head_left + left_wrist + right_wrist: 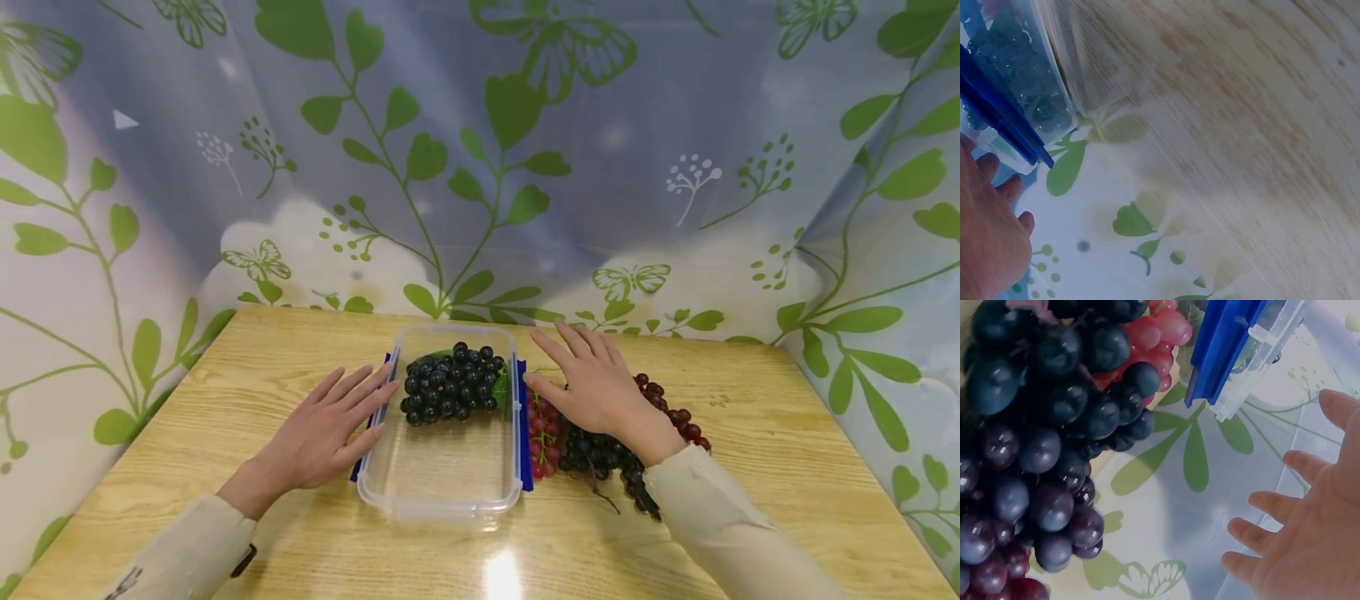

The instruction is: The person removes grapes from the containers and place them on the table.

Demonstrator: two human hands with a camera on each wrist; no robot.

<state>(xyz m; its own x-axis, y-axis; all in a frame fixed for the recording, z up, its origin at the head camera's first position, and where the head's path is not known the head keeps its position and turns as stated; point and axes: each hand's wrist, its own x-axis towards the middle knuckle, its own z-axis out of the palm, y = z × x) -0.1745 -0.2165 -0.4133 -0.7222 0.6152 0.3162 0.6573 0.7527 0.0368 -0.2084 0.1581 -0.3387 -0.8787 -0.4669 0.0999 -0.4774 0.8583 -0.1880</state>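
Observation:
A clear plastic box (pixel 438 467) with blue side latches (pixel 526 425) stands on the table, a bunch of black grapes (pixel 453 383) lying inside toward its far end. My left hand (pixel 322 437) is at the box's left side, fingers straight and tips by the rim; whether they touch it I cannot tell. Spread wide, my right hand (pixel 596 387) hovers right of the box and partly hides more grapes. Beneath and beside it are red grapes (pixel 543 437), a dark bunch (pixel 1057 350) and a dark red bunch (pixel 678 417). In the right wrist view that hand (pixel 1313 512) holds nothing.
The wooden table (pixel 247 358) reaches back to a curtain (pixel 465 250) printed with green leaves and butterflies, which also runs along both sides. A thin stem (pixel 600 492) sticks out from the dark bunch toward the front.

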